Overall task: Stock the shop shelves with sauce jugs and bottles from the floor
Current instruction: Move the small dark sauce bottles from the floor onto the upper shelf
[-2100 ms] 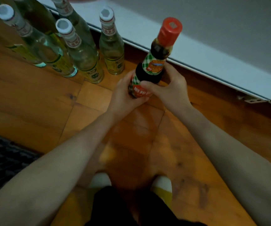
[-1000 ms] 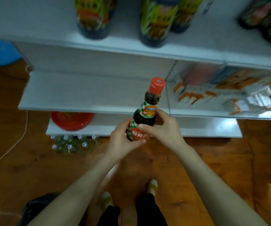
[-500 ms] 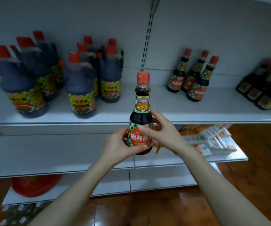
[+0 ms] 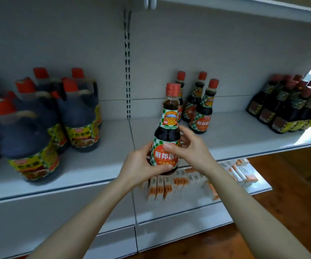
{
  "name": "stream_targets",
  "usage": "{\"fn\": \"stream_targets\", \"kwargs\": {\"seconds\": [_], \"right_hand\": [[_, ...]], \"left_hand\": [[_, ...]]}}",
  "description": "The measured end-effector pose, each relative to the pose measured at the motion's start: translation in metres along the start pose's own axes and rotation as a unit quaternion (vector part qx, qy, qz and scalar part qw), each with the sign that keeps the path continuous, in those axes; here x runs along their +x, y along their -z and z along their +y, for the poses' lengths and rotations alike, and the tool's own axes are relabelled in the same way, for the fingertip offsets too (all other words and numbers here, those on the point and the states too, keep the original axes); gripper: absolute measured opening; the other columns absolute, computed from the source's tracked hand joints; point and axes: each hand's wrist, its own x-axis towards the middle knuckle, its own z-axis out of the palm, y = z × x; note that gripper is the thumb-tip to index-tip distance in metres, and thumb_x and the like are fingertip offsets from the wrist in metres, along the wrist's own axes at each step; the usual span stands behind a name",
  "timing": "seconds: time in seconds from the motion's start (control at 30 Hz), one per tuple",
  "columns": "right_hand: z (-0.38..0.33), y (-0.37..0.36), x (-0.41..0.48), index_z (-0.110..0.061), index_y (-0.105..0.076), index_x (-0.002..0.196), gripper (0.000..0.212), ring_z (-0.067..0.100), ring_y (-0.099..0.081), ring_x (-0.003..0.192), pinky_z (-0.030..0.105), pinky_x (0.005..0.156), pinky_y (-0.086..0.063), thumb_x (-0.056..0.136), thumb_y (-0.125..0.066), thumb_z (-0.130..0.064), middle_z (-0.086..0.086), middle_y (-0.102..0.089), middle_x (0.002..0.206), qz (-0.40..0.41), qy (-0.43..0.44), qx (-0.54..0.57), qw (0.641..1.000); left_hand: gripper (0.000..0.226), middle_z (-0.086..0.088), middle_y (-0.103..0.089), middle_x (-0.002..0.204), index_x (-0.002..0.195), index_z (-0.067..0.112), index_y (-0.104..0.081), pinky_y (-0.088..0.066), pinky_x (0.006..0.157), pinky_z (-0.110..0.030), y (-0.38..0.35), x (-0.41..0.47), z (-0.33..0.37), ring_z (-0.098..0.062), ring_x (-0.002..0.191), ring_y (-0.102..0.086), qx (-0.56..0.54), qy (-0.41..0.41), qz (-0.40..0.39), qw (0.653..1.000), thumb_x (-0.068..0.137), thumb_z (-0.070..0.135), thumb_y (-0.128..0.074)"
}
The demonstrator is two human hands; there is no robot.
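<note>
Both hands hold 1 bottle (image 4: 166,135) upright in the air, short of the shelf (image 4: 235,139) and not yet set on it. The left hand (image 4: 139,165) wraps the lower label from the left, with its thumb across the front near the base. The right hand (image 4: 192,150) clasps it from the right, thumb on the label and fingers curled round the back.

Just beyond the grip and a little to its right, 3 matching bottles (image 4: 203,109) stand on the shelf, with bare shelf between them and the grip. Well to the left of the grip stand several jugs (image 4: 79,116), and well to its right is a tight group of dark bottles (image 4: 289,109). Below the grip, boxes (image 4: 169,186) lie on a lower shelf (image 4: 259,187).

The stocking looks partly done, with jugs and bottles up in their groups. This bottle probably belongs with the 3 like it and has yet to be placed. Any stock waiting below is out of view, so how much is left cannot be told.
</note>
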Motion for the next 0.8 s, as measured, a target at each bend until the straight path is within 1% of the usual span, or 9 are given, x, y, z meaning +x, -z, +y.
{"fn": "stream_targets", "kwargs": {"seconds": [0.1, 0.2, 0.27, 0.37, 0.43, 0.5, 0.53, 0.63, 0.8], "right_hand": [[0.010, 0.014, 0.017, -0.022, -0.048, 0.129, 0.059, -0.002, -0.059, 0.104, 0.017, 0.085, -0.051, 0.076, -0.073, -0.015, -0.010, -0.061, 0.116, 0.034, 0.011, 0.009, 0.999], [0.024, 0.029, 0.032, -0.023, -0.047, 0.126, 0.056, 0.002, -0.058, 0.108, 0.018, 0.089, -0.050, 0.077, -0.072, -0.011, -0.007, -0.059, 0.119, 0.075, 0.025, -0.005, 0.997], [0.033, 0.040, 0.044, -0.024, -0.043, 0.124, 0.057, -0.009, -0.056, 0.102, 0.009, 0.084, -0.047, 0.077, -0.071, -0.008, -0.016, -0.056, 0.114, 0.095, 0.030, -0.016, 0.995], [0.049, 0.058, 0.064, -0.015, -0.045, 0.129, 0.059, -0.020, -0.053, 0.095, 0.002, 0.078, -0.042, 0.077, -0.071, -0.006, -0.020, -0.054, 0.110, 0.102, 0.048, -0.060, 0.992], [0.063, 0.067, 0.077, -0.015, -0.046, 0.130, 0.059, -0.018, -0.053, 0.099, 0.003, 0.082, -0.043, 0.077, -0.072, -0.010, -0.015, -0.057, 0.114, 0.095, 0.048, -0.072, 0.992], [0.074, 0.073, 0.090, -0.015, -0.047, 0.131, 0.060, -0.007, -0.054, 0.106, 0.003, 0.083, -0.043, 0.077, -0.073, -0.014, -0.008, -0.058, 0.122, 0.081, 0.046, -0.079, 0.993], [0.078, 0.076, 0.097, -0.015, -0.046, 0.132, 0.061, -0.001, -0.054, 0.110, 0.003, 0.083, -0.043, 0.077, -0.073, -0.016, -0.006, -0.057, 0.125, 0.072, 0.045, -0.084, 0.993], [0.088, 0.082, 0.115, -0.015, -0.044, 0.135, 0.062, 0.004, -0.052, 0.116, 0.006, 0.088, -0.043, 0.079, -0.071, -0.018, -0.003, -0.055, 0.130, 0.020, 0.050, -0.088, 0.995], [0.105, 0.089, 0.131, -0.016, -0.039, 0.138, 0.063, 0.008, -0.048, 0.124, 0.022, 0.100, -0.043, 0.082, -0.067, -0.017, -0.003, -0.051, 0.135, -0.058, 0.045, -0.065, 0.995]], "left_hand": [[0.074, 0.010, -0.062, 0.115, 0.134, 0.030, -0.041, -0.049, 0.087, -0.023, -0.013, 0.027, -0.001, -0.006, 0.101, -0.059, 0.000, -0.014, -0.028, 1.000, 0.070, 0.048, -0.074], [0.077, 0.001, -0.052, 0.134, 0.140, 0.022, -0.033, -0.040, 0.093, -0.022, -0.027, 0.046, -0.008, -0.014, 0.120, -0.050, 0.055, -0.034, -0.051, 0.997, 0.077, 0.049, -0.068], [0.087, -0.005, -0.038, 0.147, 0.145, 0.017, -0.023, -0.033, 0.104, -0.029, -0.039, 0.056, -0.018, -0.020, 0.133, -0.036, 0.139, -0.030, -0.080, 0.987, 0.078, 0.056, -0.062], [0.091, -0.008, -0.014, 0.156, 0.148, 0.021, -0.013, -0.011, 0.114, -0.046, -0.052, 0.066, -0.035, -0.025, 0.144, -0.009, 0.307, -0.004, -0.130, 0.943, 0.079, 0.070, -0.047], [0.093, -0.008, -0.007, 0.157, 0.147, 0.025, -0.015, -0.005, 0.113, -0.050, -0.058, 0.068, -0.046, -0.027, 0.145, -0.001, 0.360, 0.001, -0.141, 0.922, 0.074, 0.080, -0.029], [0.101, -0.008, -0.005, 0.157, 0.147, 0.029, -0.017, -0.002, 0.114, -0.050, -0.062, 0.068, -0.052, -0.026, 0.145, 0.002, 0.370, -0.003, -0.133, 0.920, 0.062, 0.083, -0.008], [0.103, -0.007, -0.005, 0.158, 0.146, 0.030, -0.018, -0.001, 0.114, -0.049, -0.063, 0.068, -0.053, -0.025, 0.145, 0.002, 0.367, -0.002, -0.129, 0.921, 0.059, 0.082, -0.005], [0.102, -0.005, -0.007, 0.158, 0.146, 0.033, -0.020, -0.001, 0.115, -0.046, -0.064, 0.067, -0.055, -0.022, 0.145, 0.001, 0.362, 0.003, -0.116, 0.925, 0.058, 0.083, -0.007], [0.100, -0.003, -0.009, 0.158, 0.146, 0.034, -0.022, -0.002, 0.115, -0.043, -0.065, 0.066, -0.053, -0.020, 0.145, 0.000, 0.367, 0.014, -0.102, 0.925, 0.060, 0.084, -0.012]]}}
